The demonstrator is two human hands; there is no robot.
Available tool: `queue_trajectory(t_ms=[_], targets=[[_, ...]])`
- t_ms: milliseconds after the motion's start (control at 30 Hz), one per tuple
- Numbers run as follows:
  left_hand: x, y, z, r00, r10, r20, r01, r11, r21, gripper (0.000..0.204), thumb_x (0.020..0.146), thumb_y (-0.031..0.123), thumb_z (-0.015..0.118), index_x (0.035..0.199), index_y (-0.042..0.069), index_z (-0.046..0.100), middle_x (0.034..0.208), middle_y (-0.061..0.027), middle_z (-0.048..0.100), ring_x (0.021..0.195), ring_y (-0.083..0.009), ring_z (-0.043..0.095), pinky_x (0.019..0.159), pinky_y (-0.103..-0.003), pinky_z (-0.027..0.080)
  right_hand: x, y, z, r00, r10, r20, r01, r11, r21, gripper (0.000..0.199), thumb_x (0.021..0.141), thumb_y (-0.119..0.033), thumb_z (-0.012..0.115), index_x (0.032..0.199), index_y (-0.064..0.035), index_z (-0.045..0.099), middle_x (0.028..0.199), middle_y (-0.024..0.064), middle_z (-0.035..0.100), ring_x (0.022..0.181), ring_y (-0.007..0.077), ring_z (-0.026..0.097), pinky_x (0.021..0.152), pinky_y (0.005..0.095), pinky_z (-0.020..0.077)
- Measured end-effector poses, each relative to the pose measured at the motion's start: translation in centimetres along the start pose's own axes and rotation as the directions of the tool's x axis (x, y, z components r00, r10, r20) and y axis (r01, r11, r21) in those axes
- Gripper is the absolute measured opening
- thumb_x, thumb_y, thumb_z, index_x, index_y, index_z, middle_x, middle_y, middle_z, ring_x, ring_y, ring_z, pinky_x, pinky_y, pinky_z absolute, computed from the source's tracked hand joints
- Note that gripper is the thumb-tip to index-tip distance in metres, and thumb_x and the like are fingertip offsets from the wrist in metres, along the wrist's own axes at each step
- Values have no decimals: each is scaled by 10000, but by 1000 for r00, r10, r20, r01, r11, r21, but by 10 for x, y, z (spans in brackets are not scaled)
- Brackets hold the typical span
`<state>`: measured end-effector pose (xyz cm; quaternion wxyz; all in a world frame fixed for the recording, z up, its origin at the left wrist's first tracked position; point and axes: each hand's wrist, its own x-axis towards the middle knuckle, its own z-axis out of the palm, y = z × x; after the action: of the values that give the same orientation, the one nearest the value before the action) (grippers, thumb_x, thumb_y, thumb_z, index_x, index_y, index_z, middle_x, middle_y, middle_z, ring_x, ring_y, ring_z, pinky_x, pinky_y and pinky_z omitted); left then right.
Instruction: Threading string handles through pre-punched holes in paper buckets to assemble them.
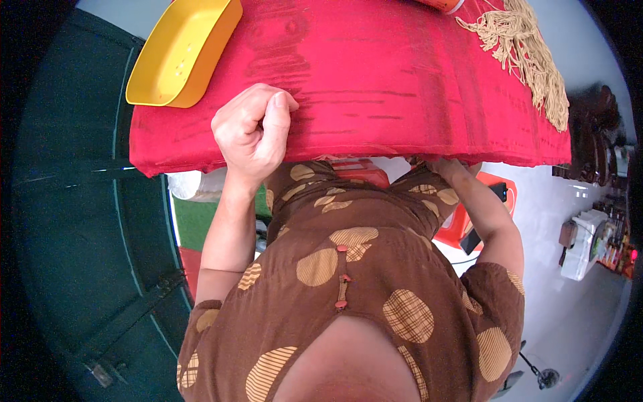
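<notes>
My left hand (254, 128) is a closed fist over the near left part of a red tablecloth (375, 87), thumb laid across the curled fingers. Whatever it may hold is hidden inside the fist. My right hand (450, 167) reaches down at the table's near edge, by my lap. The hanging cloth covers its fingers, so what it touches cannot be seen. Beyond my left hand, at the table's left side, stands a yellow plastic tray (201, 57) with a few small pale bits on its floor.
A bundle of beige yarn (526, 57) drapes over the table's right corner. Part of an orange container (443, 4) shows at the far edge. Red-orange plastic stools (459, 224) stand below on the right. A dark green door (74, 201) rises at the left.
</notes>
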<state>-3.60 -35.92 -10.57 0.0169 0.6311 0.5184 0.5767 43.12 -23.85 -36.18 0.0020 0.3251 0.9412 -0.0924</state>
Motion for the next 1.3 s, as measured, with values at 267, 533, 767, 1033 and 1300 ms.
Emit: queue_trajectory(t_ms=[267, 533, 767, 1033, 1300], targets=[[0, 2, 1, 999, -43, 7, 43, 999, 2, 170, 849, -58, 569, 690, -30, 623, 603, -93, 596, 515, -168, 567, 500, -279, 432, 104, -56, 26, 996, 4, -85, 0, 999, 47, 450, 882, -147, 489, 1330, -114, 509, 1269, 192, 566, 1203, 361, 533, 1005, 520, 424], [2, 6, 3, 996, -88, 20, 88, 996, 4, 188, 871, -60, 543, 708, -43, 636, 627, -99, 617, 534, -157, 573, 513, -267, 434, 88, -63, 45, 985, 28, -168, -11, 995, 103, 454, 882, -147, 488, 1335, -116, 507, 1284, 191, 558, 1217, 360, 524, 1017, 521, 416], [1, 3, 3, 993, -113, 42, 114, 993, -16, 191, 895, -51, 530, 751, -59, 656, 683, -108, 647, 564, -138, 574, 528, -251, 439, 64, -54, 39, 997, 80, -13, -79, 995, 62, 481, 875, -169, 489, 1356, -161, 502, 1368, 171, 503, 1282, 347, 466, 1060, 505, 378], [2, 8, 2, 990, -137, 28, 137, 990, -5, 208, 903, -56, 513, 743, -70, 645, 692, -123, 648, 572, -153, 578, 537, -251, 452, 70, -91, -54, 874, 377, 305, -437, 885, 157, 380, 862, -352, 541, 1185, -165, 613, 1137, 110, 673, 1101, 326, 617, 962, 494, 463], [0, 10, 2, 990, -138, 23, 137, 990, 20, 209, 897, -63, 511, 722, -74, 624, 685, -130, 647, 574, -168, 582, 542, -257, 454, 87, -96, -70, 785, 364, 501, -479, 870, 118, 564, 986, -460, 295, 1447, -140, 358, 1484, 178, 383, 1375, 326, 361, 1150, 468, 260]])
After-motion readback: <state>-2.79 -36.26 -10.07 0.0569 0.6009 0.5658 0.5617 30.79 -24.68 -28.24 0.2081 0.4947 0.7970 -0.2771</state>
